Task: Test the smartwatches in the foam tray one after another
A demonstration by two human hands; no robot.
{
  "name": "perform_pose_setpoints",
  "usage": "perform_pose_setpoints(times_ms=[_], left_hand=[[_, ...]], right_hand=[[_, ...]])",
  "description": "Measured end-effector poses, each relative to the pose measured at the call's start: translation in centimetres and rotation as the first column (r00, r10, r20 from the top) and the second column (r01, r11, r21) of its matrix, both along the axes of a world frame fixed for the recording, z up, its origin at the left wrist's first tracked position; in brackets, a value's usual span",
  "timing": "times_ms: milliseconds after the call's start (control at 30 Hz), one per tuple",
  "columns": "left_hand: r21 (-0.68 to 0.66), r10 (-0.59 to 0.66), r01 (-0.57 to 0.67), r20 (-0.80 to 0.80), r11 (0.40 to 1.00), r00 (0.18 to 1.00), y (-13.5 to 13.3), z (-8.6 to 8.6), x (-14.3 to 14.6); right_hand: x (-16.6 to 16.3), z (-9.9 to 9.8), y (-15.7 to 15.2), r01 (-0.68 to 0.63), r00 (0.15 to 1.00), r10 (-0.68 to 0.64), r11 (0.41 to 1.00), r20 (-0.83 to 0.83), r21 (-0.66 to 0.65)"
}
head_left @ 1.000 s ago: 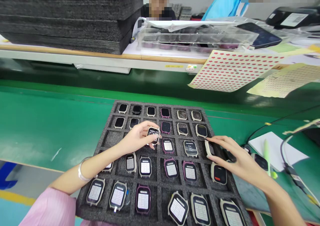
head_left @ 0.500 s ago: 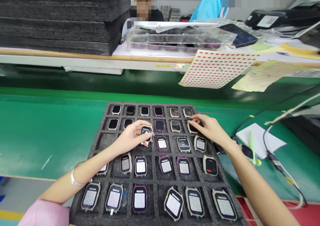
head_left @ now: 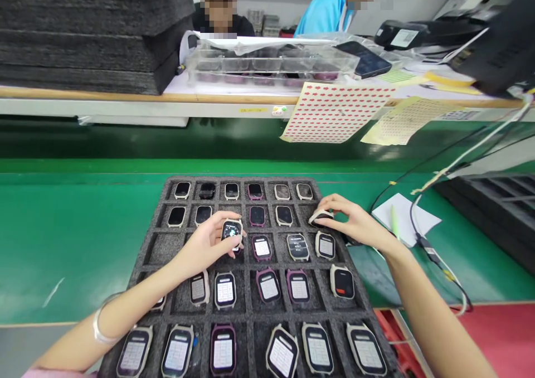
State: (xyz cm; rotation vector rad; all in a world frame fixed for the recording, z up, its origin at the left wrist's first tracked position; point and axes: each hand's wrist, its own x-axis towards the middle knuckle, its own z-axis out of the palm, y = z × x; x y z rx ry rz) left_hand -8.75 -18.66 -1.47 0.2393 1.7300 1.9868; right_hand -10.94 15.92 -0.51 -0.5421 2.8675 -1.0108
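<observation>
A dark foam tray (head_left: 164, 248) lies in front of me, with strapless smartwatches in many of its compartments. My left hand (head_left: 205, 241) grips a smartwatch (head_left: 231, 231) with a pale case and a lit dial, held above the tray, thumb on its lower right edge. At the right end of the second row, my right hand (head_left: 353, 221) pinches another pale smartwatch (head_left: 321, 216); it is tilted up at its compartment. Below that hand rests a pale smartwatch (head_left: 325, 245) showing a white screen, and a purple smartwatch (head_left: 262, 247) lies right of my left hand.
Stacked black foam (head_left: 83, 38) and clear plastic trays (head_left: 271, 66) occupy the shelf behind. A dotted sticker sheet (head_left: 334, 113) hangs over its edge. Cables (head_left: 430, 252), white paper (head_left: 412, 213) and a green pen (head_left: 394, 222) are at right. Two people are beyond the shelf.
My right fingers have closed on the second-row watch and tipped it up from lying flat. My left hand still holds its watch. The whole view has shifted, so most things appear further left.
</observation>
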Motion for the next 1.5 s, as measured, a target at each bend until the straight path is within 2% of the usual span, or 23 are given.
perform_pose_setpoints(times_ms=[67,133,267,367,467,533,600,733,867,933,1033,1133,1233,1367,1500], left_hand=[[-0.001,0.013,-0.013,0.020,1.000,1.000,0.2,0.2,0.0],[-0.001,0.023,-0.023,0.051,1.000,0.998,0.4,0.6,0.2],[0.011,0.035,-0.036,0.085,0.999,0.996,0.7,1.0,0.8],[-0.006,0.028,-0.027,0.057,1.000,0.998,0.8,0.6,1.0],[-0.039,0.048,-0.048,-0.001,0.998,0.999,0.9,0.6,0.5],[-0.056,0.077,-0.079,-0.043,0.995,0.996,0.9,1.1,-0.1],[-0.066,0.100,-0.106,-0.084,0.992,0.991,0.9,1.8,-0.7],[-0.060,0.108,-0.117,-0.142,0.991,0.984,1.2,2.4,-1.7],[-0.129,0.062,-0.085,-0.173,0.988,0.983,1.2,0.9,-2.2],[-0.194,0.041,-0.081,-0.198,0.978,0.979,1.1,0.0,-2.3],[-0.256,0.024,-0.092,-0.258,0.962,0.966,0.7,-0.7,-2.3],[-0.261,0.020,-0.109,-0.321,0.959,0.947,0.4,-0.7,-2.2],[-0.260,0.017,-0.109,-0.331,0.959,0.944,0.3,-0.7,-2.1],[-0.281,0.018,-0.119,-0.336,0.952,0.942,0.2,-0.8,-2.0],[-0.316,-0.013,-0.095,-0.323,0.944,0.946,0.2,-0.4,-1.7]], right_hand=[[0.4,0.3,-0.4,0.056,0.998,-0.058,0.993,-0.014,-0.104],[0.6,0.7,-1.4,0.141,0.989,-0.147,0.955,-0.004,-0.260],[0.3,1.8,-4.4,0.227,0.974,-0.190,0.802,0.125,-0.553],[-0.5,2.3,-6.8,0.234,0.966,-0.100,0.735,0.239,-0.636],[-1.4,2.4,-9.0,0.211,0.925,0.104,0.658,0.364,-0.723],[-1.8,2.3,-10.1,0.207,0.876,0.243,0.592,0.418,-0.779],[-2.0,2.3,-10.8,0.200,0.846,0.317,0.557,0.429,-0.806],[-2.2,2.4,-11.4,0.163,0.851,0.336,0.562,0.404,-0.811],[-2.1,1.9,-11.6,0.175,0.847,0.331,0.566,0.416,-0.806],[-2.0,1.5,-11.8,0.185,0.828,0.361,0.548,0.430,-0.816],[-1.7,1.0,-12.0,0.203,0.787,0.433,0.492,0.439,-0.847],[-1.7,0.8,-12.0,0.225,0.763,0.465,0.460,0.449,-0.859],[-1.7,0.7,-11.9,0.242,0.747,0.478,0.452,0.462,-0.859],[-1.7,0.5,-11.8,0.239,0.749,0.472,0.462,0.465,-0.854],[-1.4,0.5,-11.7,0.182,0.760,0.462,0.523,0.456,-0.833]])
